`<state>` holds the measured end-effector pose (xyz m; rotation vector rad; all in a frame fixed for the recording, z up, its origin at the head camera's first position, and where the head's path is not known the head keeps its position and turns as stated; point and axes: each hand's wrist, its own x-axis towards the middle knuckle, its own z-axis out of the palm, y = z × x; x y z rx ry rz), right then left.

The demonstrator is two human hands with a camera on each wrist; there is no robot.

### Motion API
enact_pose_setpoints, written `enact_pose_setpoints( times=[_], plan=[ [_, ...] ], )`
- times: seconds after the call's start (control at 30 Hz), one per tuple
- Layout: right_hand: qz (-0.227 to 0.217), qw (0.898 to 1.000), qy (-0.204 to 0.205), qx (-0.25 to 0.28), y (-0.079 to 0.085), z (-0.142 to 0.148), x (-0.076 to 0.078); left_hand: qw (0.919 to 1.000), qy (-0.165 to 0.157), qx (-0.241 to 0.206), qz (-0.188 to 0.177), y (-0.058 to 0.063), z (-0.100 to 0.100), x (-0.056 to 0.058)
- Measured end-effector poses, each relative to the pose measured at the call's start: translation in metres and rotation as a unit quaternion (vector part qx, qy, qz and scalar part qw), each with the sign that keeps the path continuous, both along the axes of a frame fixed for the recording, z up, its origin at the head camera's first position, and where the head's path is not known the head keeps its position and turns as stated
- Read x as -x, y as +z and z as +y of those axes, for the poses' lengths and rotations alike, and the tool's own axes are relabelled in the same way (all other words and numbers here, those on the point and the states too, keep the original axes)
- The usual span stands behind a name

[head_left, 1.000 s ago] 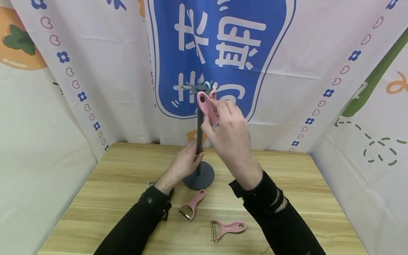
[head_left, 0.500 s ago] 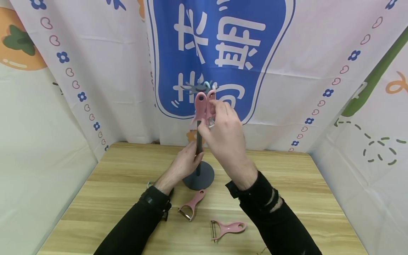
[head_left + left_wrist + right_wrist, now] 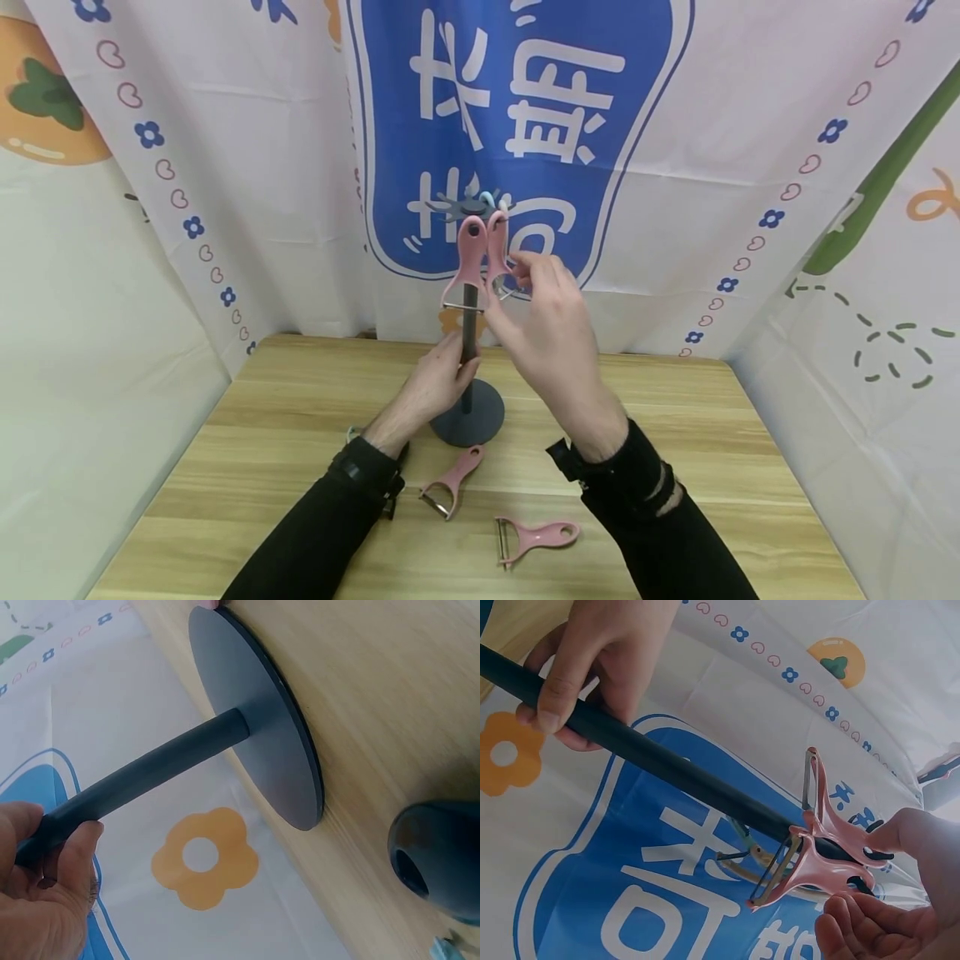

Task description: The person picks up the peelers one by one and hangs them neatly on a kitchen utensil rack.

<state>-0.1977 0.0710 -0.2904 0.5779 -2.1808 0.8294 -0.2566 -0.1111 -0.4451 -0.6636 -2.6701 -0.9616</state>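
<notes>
The dark stand [image 3: 469, 325] is gripped round its slim pole by the left hand [image 3: 437, 379]. Pink Y-shaped peelers [image 3: 472, 247] with metal blades are hung from its spiky top, beside the right hand [image 3: 553, 325], held with fingers loosely parted. Two more peelers [image 3: 546, 535] are laid on the wood-grained table [image 3: 300, 400].

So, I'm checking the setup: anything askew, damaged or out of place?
Nothing stands out: the stand is upright, two pink peelers hang from it, and two more peelers lie on the table; no damage shows.
</notes>
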Motion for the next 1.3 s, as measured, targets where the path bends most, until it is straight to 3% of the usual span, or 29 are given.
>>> enact_pose_setpoints(
  times=[0.43,0.73,0.93,1.1,1.3],
  plan=[
    [-0.047,0.999,0.003,0.002,-0.025,0.02,0.007,0.996,-0.016,-0.08,-0.038,-0.004,-0.003,0.007],
    [-0.095,0.995,-0.002,0.005,-0.045,0.031,0.015,0.9917,-0.02,-0.115,-0.053,-0.003,-0.008,0.002],
    [-0.127,0.991,0.03,0.028,-0.058,0.034,0.022,0.9882,-0.014,-0.132,-0.077,0.0,-0.019,-0.002],
    [-0.15,0.986,0.053,0.04,-0.067,0.034,0.029,0.9902,0.001,-0.129,-0.054,0.005,-0.033,-0.006],
    [-0.185,0.977,0.089,0.052,-0.08,0.032,0.038,0.9962,0.037,-0.079,-0.004,0.011,-0.05,-0.011]
  ],
)
